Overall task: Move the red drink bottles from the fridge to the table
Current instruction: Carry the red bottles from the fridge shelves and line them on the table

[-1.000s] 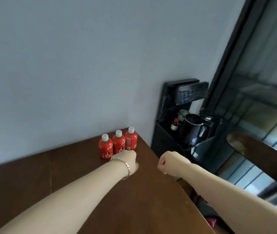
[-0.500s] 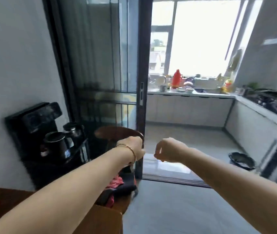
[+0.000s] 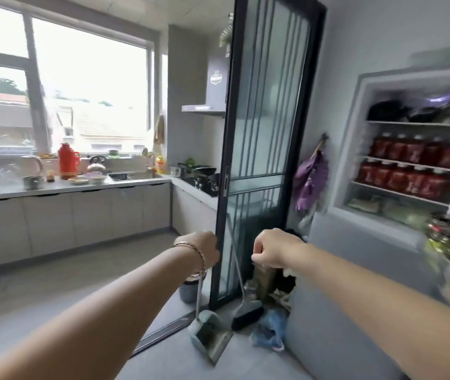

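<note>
The open fridge (image 3: 355, 149) stands at the right, its door swung out past the frame's edge. Several red drink bottles (image 3: 415, 152) fill its middle shelf, and several more red bottles (image 3: 401, 178) fill the shelf below. My left hand (image 3: 200, 249), with a bracelet at the wrist, is held out in front of me as a loose fist holding nothing. My right hand (image 3: 271, 249) is beside it, fingers curled, also holding nothing. Both hands are well short of the fridge. The table is out of view.
A dark-framed glass sliding door (image 3: 262, 138) stands straight ahead. At its foot are a dustpan (image 3: 208, 334), a broom (image 3: 245, 311), a blue bag (image 3: 270, 330) and a small bin (image 3: 189, 292). A kitchen counter (image 3: 67, 186) with a red thermos (image 3: 67, 160) runs along the left.
My view has swung right, from the table with three red bottles, past the doorway, to the open fridge. Both hands stay held out, curled and holding nothing.
</note>
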